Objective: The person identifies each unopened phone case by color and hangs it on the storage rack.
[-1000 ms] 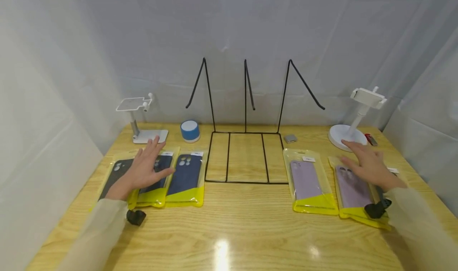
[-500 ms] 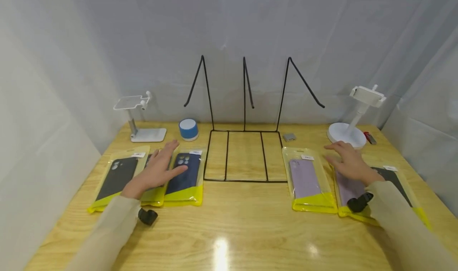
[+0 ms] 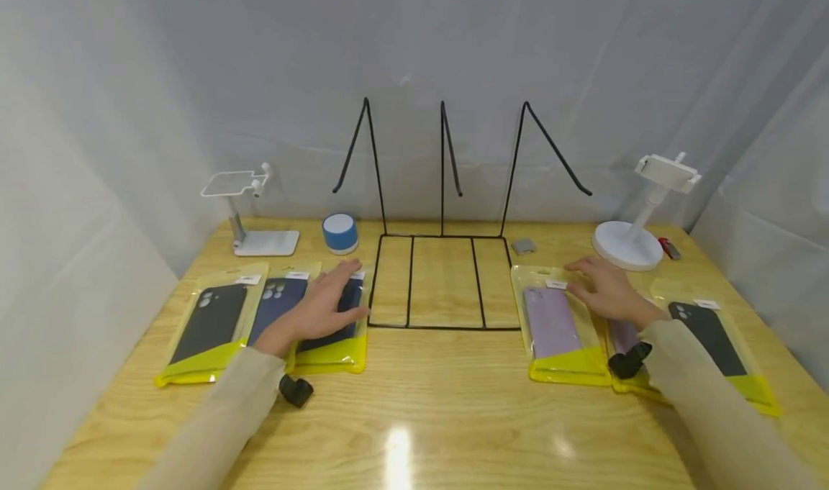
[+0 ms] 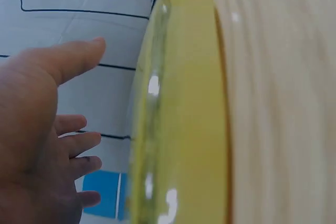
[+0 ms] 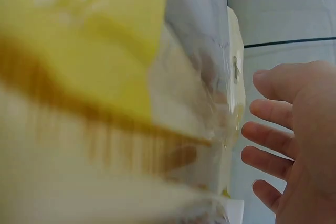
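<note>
Down at mid-left of the head view, the left hand [image 3: 322,309] lies flat, fingers straight, on a navy case [image 3: 334,316] in its yellow packet, beside two more packets [image 3: 214,317]. At mid-right, the right hand [image 3: 605,292] rests open, gripping nothing, across the gap between a lilac case [image 3: 553,324] and its neighbour, a black case [image 3: 709,328] further right. Packets sit in rows either side of the wire rack [image 3: 443,245] at centre, seemingly laid out within reach of each hand.
</note>
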A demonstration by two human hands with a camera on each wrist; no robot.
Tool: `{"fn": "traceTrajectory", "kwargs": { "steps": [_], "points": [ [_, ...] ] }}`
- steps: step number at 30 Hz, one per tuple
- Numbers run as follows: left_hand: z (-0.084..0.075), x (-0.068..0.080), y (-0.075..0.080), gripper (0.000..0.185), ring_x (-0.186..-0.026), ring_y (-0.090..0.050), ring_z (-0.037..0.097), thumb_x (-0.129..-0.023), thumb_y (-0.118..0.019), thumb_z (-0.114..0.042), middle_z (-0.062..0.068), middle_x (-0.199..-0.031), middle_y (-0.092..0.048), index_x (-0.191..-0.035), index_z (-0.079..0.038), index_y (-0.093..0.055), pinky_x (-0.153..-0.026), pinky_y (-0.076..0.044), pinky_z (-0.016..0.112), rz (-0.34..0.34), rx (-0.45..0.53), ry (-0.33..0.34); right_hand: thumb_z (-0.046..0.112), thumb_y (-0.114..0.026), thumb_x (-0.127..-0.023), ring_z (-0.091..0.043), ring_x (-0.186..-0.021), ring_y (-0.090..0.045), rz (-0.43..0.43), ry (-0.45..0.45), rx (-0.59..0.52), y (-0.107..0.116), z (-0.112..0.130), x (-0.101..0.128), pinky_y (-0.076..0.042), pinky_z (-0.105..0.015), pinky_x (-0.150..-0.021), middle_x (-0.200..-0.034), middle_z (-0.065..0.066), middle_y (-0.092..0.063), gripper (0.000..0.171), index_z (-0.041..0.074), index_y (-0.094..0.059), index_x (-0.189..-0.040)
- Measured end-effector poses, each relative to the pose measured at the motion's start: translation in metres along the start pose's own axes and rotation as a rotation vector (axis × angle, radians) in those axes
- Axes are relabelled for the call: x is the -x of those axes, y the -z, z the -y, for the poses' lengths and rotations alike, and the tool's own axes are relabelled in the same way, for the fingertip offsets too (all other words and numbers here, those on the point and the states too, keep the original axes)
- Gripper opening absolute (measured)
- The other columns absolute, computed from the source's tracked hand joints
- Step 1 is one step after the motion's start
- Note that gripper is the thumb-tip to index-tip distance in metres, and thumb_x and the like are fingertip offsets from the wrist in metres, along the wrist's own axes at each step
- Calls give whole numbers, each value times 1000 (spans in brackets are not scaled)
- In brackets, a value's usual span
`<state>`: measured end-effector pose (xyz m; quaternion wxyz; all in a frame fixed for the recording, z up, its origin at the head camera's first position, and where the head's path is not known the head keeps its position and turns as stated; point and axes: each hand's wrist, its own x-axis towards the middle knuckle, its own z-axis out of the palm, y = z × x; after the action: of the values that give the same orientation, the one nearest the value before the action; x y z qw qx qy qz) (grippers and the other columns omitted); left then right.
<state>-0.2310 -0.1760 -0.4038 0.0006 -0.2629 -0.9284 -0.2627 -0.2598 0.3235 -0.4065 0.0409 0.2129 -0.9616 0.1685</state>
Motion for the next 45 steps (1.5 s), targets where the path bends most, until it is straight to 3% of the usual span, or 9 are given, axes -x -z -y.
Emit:
{"fn": "traceTrajectory", "kwargs": {
  "steps": [5, 12, 20, 28, 34, 41, 45],
  "points": [
    [-5, -4, -8, 74, -142, -21, 46, -91, -66, -26, 27, -153, -28, -146, 8, -28, -113, -18, 64, 15, 17, -33, 18, -59, -95, -45, -117, -47, 25, -13, -8, -7, 6, -6, -36, -65, -96, -126, -27, -53, 40, -4, -55, -128],
    [-3, -7, -19, 69, -141, -27, 41, -90, -69, -27, 20, -152, -34, -145, 0, -38, -112, -24, 62, 21, 97, -22, 24, -55, -97, -49, -122, -38, 111, -98, -40, -10, 16, -17, -31, -67, -98, -135, -33, -44, 49, -4, -47, -137],
    [1, -9, -24, 60, -141, -26, 43, -87, -71, -29, 20, -149, -39, -135, 2, -51, -116, -14, 60, 0, 60, -47, 29, -51, -98, -48, -118, -35, 133, -195, -28, -17, 13, -27, -29, -63, -86, -133, -32, -42, 50, -2, -46, -137],
    [2, -10, -27, 57, -143, -25, 38, -86, -71, -34, 16, -150, -41, -129, 1, -58, -118, -13, 57, 23, 67, -9, 17, -55, -96, -42, -104, -42, 38, -219, -100, -20, 9, -24, -27, -56, -79, -109, -25, -52, 27, -4, -60, -113],
    [2, -11, -28, 55, -142, -27, 39, -86, -72, -34, 16, -148, -43, -127, 1, -60, -118, -14, 57, 22, 55, -19, 9, -53, -97, -27, -83, -54, -46, -182, -146, -18, 8, -21, -42, -41, -75, -90, -15, -62, 14, -2, -60, -101],
    [1, -14, -27, 54, -144, -25, 37, -86, -72, -36, 14, -149, -42, -125, -1, -61, -118, -13, 57, 40, 64, -9, 12, -52, -99, -25, -83, -54, -139, -166, -263, -4, 21, -13, -45, -32, -72, -96, -20, -63, 19, -4, -58, -107],
    [2, -11, -27, 52, -143, -26, 38, -85, -72, -36, 15, -149, -43, -122, -1, -62, -117, -14, 58, 35, 63, -5, 10, -53, -99, -13, -77, -54, -224, -99, -315, 7, 36, -8, -46, -19, -66, -100, -23, -64, 19, -6, -57, -108]
  ]
}}
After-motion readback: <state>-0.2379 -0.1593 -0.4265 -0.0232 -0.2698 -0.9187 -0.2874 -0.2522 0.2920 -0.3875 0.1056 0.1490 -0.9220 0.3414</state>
